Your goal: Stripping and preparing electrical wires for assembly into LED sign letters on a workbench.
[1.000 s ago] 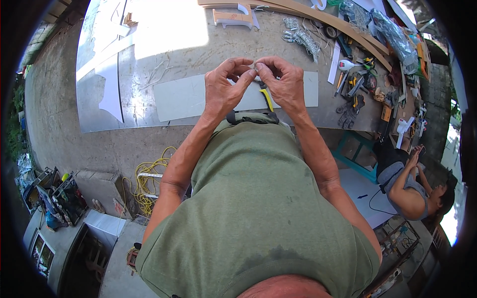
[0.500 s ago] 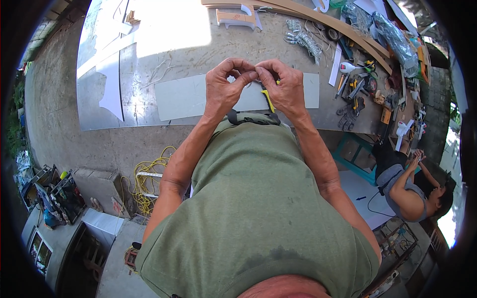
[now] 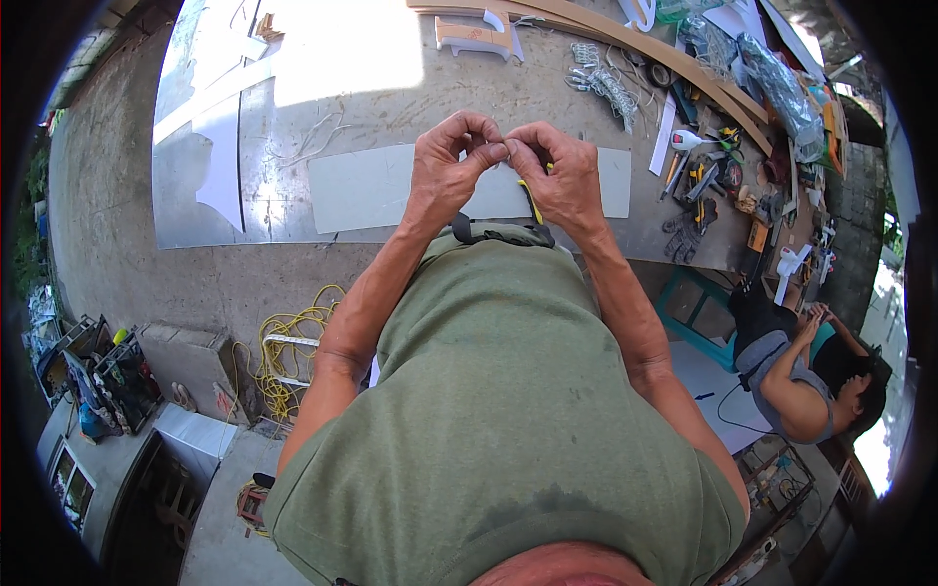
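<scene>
My left hand [image 3: 451,166] and my right hand [image 3: 559,172] are raised together in front of my chest, fingertips pinched against each other around something too small to make out. A yellow strip [image 3: 531,200], like a tape measure blade, hangs down from under my right hand. Below the hands lies a long pale grey panel [image 3: 371,186] on the concrete workbench [image 3: 391,88].
Hand tools, pliers and gloves [image 3: 699,186] crowd the bench's right end, next to curved wooden strips [image 3: 645,49]. A person [image 3: 801,366] sits low at the right. A yellow cord [image 3: 288,342] lies coiled on the ground at the left, near crates of clutter [image 3: 98,376].
Both hands have stayed pinched together and shifted only slightly. The yellow strip still hangs under the right hand.
</scene>
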A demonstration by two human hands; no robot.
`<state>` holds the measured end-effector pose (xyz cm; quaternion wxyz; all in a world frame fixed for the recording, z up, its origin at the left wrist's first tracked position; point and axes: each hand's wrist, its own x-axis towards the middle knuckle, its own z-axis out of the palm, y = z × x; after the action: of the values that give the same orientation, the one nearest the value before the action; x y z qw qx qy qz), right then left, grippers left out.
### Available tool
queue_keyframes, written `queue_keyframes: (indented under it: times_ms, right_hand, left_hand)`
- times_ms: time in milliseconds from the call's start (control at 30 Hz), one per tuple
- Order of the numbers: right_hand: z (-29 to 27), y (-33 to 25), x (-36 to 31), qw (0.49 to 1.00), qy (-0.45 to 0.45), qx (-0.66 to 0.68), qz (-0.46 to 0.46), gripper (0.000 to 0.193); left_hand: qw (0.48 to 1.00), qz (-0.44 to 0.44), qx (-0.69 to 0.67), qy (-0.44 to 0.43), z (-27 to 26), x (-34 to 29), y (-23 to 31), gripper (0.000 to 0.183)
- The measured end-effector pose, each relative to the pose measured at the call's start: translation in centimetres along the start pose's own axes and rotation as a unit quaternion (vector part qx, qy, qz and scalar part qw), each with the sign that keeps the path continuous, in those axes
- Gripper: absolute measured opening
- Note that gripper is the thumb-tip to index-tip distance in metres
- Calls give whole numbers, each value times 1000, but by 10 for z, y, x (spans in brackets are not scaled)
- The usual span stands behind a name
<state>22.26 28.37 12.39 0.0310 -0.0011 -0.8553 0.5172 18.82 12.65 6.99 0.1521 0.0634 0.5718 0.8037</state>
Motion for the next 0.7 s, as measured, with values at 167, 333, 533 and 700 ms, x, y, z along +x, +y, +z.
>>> queue_keyframes:
  times_ms: [167, 333, 533, 700]
  right_hand:
    - [6, -1, 3, 1000, -1, 10, -4, 8]
    - [12, 1, -1, 999, -4, 23, 22, 8]
    - [12, 15, -9, 992, -13, 85, 97, 11]
    - [10, 21, -10, 942, -31, 254, 216, 12]
  left_hand:
    - [1000, 9, 4, 15, -3, -2, 1, 10]
    - [999, 6, 17, 32, -6, -5, -4, 12]
    - [997, -10, 67, -45, -7, -2, -12, 15]
    - [990, 33, 123, -66, -6, -1, -16, 18]
